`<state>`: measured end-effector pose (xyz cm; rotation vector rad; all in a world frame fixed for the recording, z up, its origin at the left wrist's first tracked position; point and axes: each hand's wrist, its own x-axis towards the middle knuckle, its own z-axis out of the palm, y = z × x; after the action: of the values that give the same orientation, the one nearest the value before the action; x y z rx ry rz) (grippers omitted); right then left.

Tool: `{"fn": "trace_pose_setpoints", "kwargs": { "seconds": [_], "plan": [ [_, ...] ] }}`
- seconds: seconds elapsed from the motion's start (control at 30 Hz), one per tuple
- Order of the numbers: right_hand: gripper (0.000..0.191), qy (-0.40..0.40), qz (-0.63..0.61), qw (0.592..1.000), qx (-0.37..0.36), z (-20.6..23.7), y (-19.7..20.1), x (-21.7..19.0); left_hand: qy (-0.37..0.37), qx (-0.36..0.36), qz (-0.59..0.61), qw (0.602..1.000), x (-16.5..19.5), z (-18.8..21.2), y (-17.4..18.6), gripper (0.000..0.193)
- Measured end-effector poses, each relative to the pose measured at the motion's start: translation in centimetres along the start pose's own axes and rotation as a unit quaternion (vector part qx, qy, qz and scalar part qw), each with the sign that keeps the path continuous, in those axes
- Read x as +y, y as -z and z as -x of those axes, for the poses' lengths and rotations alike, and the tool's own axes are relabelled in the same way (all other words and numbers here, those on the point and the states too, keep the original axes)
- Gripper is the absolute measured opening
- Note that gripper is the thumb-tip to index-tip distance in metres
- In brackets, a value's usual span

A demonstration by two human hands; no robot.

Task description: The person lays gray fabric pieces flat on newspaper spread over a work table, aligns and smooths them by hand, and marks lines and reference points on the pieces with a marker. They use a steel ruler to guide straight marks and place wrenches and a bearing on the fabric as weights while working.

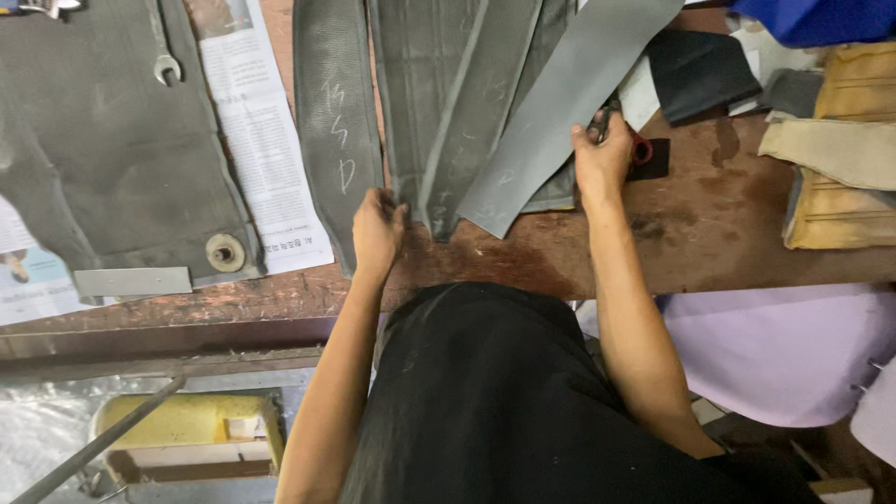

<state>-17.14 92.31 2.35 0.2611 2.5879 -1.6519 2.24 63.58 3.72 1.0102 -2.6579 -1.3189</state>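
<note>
A: On the far left lies a big grey rubber sheet [103, 140] with a round metal valve [225, 252], and a small spanner [167, 68] rests on it. Beside it there is a newspaper [261, 140] on the tabletop [709, 233].

B: And the left hand [376, 233]?

A: Its fingers are closed and pinch the lower edge of the grey rubber strips [439, 112], near the front edge of the tabletop. The strips lie fanned out and reach away from the person.

B: What about the right hand [602, 159]?

A: It is further away, at the right edge of one lighter strip [560, 103]. Its fingers are curled around scissors with red handles [627, 135]. I cannot tell if the blades are open.

B: How do you judge this step is done well?

A: I think the left hand should keep the rubber flat and tight, so that it does not fold under the blades. The cut should follow the edge with long, calm strokes. On the right lie a black patch [700, 70] and beige folded cloth [840, 159], well apart from the hands.
</note>
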Motion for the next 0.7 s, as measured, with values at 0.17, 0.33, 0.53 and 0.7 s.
{"fn": "trace_pose_setpoints", "kwargs": {
  "seconds": [0.17, 0.33, 0.53, 0.7],
  "plan": [
    [0.016, 0.055, -0.027, 0.998, 0.000, -2.4, 0.6, 0.9, 0.071, 0.012, 0.001, 0.997, -3.0, 1.5, 0.5, 0.022],
    [0.021, 0.173, 0.048, 0.984, 0.018, -4.2, 2.5, 2.3, 0.033, 0.041, -0.038, 0.998, -4.8, 2.3, 1.9, 0.022],
    [0.016, 0.022, -0.026, 0.998, -0.047, -3.9, 3.5, 3.4, -0.007, 0.094, -0.002, 0.996, -2.2, 3.4, 1.4, 0.027],
    [0.024, 0.090, -0.032, 0.995, 0.021, -3.1, 3.3, 3.4, -0.038, -0.002, -0.031, 0.999, 1.1, 3.4, 0.4, 0.047]
  ]
}}
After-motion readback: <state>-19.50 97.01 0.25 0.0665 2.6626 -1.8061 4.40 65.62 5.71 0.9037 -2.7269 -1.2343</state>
